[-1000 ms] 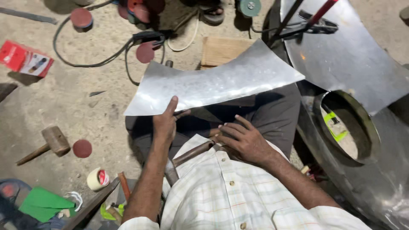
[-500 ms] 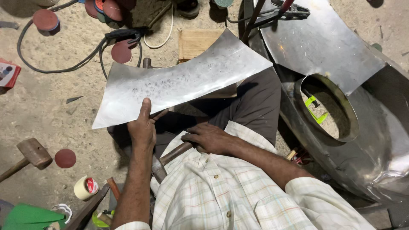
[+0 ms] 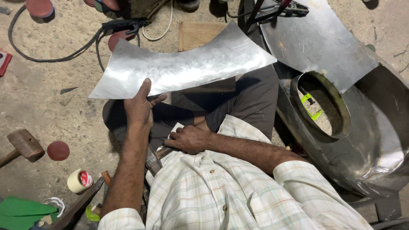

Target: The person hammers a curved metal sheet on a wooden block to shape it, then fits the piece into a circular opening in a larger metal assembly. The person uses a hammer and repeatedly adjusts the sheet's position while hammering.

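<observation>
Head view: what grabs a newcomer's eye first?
The shiny curved metal sheet across the middle, its near edge gripped by the left hand over the person's lap. The right hand rests lower, against the checked shirt, on what looks like a tool handle. At right sits a big polished metal shell with a round opening; a wooden mallet lies on the sandy floor at far left.

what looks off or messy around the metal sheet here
The metal sheet in the left hand is bowed and dimpled, not flat. A mallet, tape roll and sanding disc lie scattered on the dirt floor.
</observation>
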